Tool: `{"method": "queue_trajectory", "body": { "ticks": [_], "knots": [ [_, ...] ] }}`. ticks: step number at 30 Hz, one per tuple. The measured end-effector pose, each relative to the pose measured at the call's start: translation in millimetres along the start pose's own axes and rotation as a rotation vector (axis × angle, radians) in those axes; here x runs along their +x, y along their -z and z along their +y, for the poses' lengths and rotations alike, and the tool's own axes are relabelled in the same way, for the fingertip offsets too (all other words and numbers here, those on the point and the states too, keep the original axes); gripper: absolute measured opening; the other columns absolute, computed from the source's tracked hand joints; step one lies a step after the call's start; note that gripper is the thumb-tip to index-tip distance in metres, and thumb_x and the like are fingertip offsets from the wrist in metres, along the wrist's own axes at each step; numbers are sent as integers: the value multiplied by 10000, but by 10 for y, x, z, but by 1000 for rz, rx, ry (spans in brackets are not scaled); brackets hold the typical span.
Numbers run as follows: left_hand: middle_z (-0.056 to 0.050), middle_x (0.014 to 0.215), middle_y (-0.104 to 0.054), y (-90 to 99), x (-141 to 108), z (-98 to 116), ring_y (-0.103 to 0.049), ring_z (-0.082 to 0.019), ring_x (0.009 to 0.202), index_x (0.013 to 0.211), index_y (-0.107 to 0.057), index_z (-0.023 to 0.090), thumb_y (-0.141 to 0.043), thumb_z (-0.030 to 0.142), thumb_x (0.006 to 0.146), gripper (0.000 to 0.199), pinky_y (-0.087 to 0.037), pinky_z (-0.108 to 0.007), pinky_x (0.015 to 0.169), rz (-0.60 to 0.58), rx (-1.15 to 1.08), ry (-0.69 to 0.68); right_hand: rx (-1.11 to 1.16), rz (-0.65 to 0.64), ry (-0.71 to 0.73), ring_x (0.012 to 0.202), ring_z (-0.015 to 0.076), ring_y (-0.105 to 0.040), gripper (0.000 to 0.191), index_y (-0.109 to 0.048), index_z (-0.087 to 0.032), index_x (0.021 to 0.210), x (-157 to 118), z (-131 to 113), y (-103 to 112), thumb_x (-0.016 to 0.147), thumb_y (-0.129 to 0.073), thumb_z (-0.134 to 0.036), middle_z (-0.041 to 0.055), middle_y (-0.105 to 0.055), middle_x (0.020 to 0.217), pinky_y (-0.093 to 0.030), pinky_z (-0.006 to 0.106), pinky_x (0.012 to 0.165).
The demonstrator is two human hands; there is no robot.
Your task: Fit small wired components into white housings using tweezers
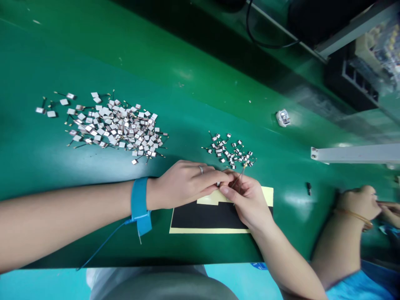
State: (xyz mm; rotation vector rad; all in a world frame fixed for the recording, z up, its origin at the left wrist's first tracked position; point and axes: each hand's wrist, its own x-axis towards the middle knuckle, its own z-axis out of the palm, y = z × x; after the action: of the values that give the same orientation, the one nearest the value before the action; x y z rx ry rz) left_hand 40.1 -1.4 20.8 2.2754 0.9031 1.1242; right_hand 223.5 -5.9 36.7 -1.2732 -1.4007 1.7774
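Observation:
My left hand, with a ring and a blue wrist strap, is closed, its fingertips meeting those of my right hand. A small silver-white block shows between the fingertips; it resembles the small square antennas on the table. My right hand is closed around a thin metal tool that looks like tweezers, mostly hidden by the fingers. Under both hands lies a black sheet with pale yellow backing. Just beyond the fingers is a small pile of antennas with short black leads.
A larger heap of square antennas spreads over the green table at left. A white metal bar juts in from the right. Near it lie a clear-and-white small item and a black piece. A co-worker's hand is at far right.

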Motion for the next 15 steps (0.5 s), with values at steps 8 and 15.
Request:
{"method": "queue_trajectory", "body": {
  "ticks": [8,15],
  "knots": [
    [0,790,-645,12,-5,20,-596,-89,674,957,-533,157,-419,199,882,143,-443,-177,623,-19,14,16,-38,-15,29,566,100,-383,125,-547,-190,736,-14,11,2,793,-615,-278,-10,-470,703,-297,205,497],
    [-8,780,-636,9,-12,-4,-590,-95,667,967,-539,137,-499,161,837,138,-446,-189,649,-10,-18,7,-56,-4,28,540,95,-369,130,-547,-181,713,5,-17,-10,783,-625,-257,-19,-451,635,-285,203,479]
  ]
}}
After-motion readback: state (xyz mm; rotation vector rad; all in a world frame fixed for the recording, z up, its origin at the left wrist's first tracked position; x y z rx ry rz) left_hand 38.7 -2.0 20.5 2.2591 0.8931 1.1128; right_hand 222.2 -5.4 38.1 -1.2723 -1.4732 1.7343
